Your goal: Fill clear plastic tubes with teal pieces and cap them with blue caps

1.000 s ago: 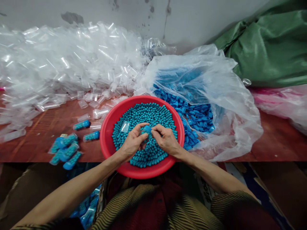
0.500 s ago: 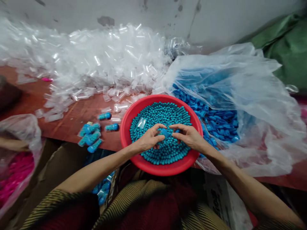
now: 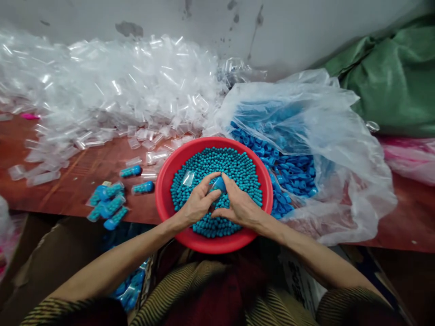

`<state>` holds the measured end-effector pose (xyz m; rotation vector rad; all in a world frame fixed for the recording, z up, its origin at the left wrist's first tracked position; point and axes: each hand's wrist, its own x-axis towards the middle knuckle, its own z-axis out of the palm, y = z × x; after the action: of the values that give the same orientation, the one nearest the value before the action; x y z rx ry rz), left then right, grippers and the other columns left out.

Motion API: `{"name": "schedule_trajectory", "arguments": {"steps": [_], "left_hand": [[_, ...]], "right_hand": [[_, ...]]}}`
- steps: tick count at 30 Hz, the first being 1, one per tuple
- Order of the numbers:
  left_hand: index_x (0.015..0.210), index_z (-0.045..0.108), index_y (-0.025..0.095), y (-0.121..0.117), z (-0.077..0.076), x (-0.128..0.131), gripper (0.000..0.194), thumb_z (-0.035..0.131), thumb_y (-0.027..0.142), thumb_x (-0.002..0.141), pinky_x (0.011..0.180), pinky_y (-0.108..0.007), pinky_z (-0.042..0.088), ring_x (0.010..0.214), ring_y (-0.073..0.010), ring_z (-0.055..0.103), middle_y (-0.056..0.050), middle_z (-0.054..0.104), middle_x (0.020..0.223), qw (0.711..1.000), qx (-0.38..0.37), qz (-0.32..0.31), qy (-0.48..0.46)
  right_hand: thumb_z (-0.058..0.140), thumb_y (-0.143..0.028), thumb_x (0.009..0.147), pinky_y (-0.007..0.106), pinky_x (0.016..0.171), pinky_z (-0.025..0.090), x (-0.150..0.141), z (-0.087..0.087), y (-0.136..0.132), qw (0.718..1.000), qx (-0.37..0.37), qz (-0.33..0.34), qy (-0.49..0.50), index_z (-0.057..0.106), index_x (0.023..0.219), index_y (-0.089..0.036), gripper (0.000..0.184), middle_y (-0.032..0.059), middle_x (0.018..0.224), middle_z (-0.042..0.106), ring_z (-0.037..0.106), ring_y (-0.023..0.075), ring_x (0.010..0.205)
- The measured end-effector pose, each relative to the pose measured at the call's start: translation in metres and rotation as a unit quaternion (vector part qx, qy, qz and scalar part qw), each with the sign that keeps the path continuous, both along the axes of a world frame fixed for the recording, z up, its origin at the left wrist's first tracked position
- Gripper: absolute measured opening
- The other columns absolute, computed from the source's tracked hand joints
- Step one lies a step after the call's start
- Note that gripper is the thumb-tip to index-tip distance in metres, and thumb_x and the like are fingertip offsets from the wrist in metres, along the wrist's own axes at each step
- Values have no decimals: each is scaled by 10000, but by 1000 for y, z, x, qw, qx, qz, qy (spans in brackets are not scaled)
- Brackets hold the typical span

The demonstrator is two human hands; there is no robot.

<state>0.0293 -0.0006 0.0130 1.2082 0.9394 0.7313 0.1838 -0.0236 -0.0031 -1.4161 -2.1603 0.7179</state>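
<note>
Over the red basin [image 3: 162,194] of small blue beads [image 3: 220,158], both hands meet around a small blue-capped clear tube [image 3: 218,184]. My left hand [image 3: 199,201] pinches the tube between thumb and fingers; its lower part is hidden. From the other side, my right hand [image 3: 243,206] curves round with its index finger against the blue cap, its thumb lower and apart. A loose clear tube [image 3: 188,178] lies on the beads. Left of the basin, several bead-filled tubes with blue caps [image 3: 113,206] rest in a small pile near the table edge.
A big heap of clear tubes [image 3: 118,86] lies along the wall. An open plastic bag [image 3: 353,181] of blue plastic parts [image 3: 295,172] spreads right of the basin. Below the front table edge stands a cardboard box [image 3: 50,253]; a green sack [image 3: 397,81] is at back right.
My right hand has moved in from the right, bringing a small blue part against the piece in my left hand. The view has turned a little to the right.
</note>
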Motion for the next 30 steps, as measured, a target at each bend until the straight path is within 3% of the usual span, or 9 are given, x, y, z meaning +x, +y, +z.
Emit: {"name": "schedule_trajectory", "arguments": {"steps": [6,11,18,22,27,30], "left_hand": [[1026,508,168,-1,6,6,328,590,323,750,496,-207,286,507,-67,344,61,446,608,1000,14,15,2],[1010,490,189,-5,0,11,316,582,369,766,485,-200,245,486,-63,320,75,408,566,999,-25,41,-20],[970,513,198,-6,-6,18,211,557,272,778,527,-197,306,536,-77,384,61,442,612,995,38,88,39],[1013,509,187,2,-7,17,263,570,286,777,625,-202,396,661,-90,483,33,535,751,997,25,79,4],[1048,499,186,11,2,-10,399,628,407,742,478,-200,394,528,-84,501,41,533,696,998,-44,15,-30],[1034,511,195,12,13,-43,404,656,407,722,439,-189,389,484,-84,522,45,545,665,996,-47,76,1]], "right_hand": [[618,-538,725,451,675,527,-11,3,-4,997,66,-42,-21,305,1319,-88,808,210,1090,555,612,327,908],[607,-518,702,423,657,529,-11,4,-5,995,85,-45,-38,389,1209,-99,692,174,1025,558,605,298,856],[625,-409,685,459,678,525,-15,-2,-2,996,60,-55,-33,313,1285,-82,751,194,1078,517,576,322,924],[651,-376,708,453,776,509,-10,-1,2,998,22,-42,28,241,1372,-135,817,188,1192,478,554,302,1009],[687,-379,724,369,742,524,4,-1,7,992,-56,15,109,41,1464,-239,992,156,1323,416,588,170,794],[600,-328,809,339,711,526,11,-3,11,984,-84,-13,155,125,1454,-213,809,147,1272,461,557,109,672]]}}
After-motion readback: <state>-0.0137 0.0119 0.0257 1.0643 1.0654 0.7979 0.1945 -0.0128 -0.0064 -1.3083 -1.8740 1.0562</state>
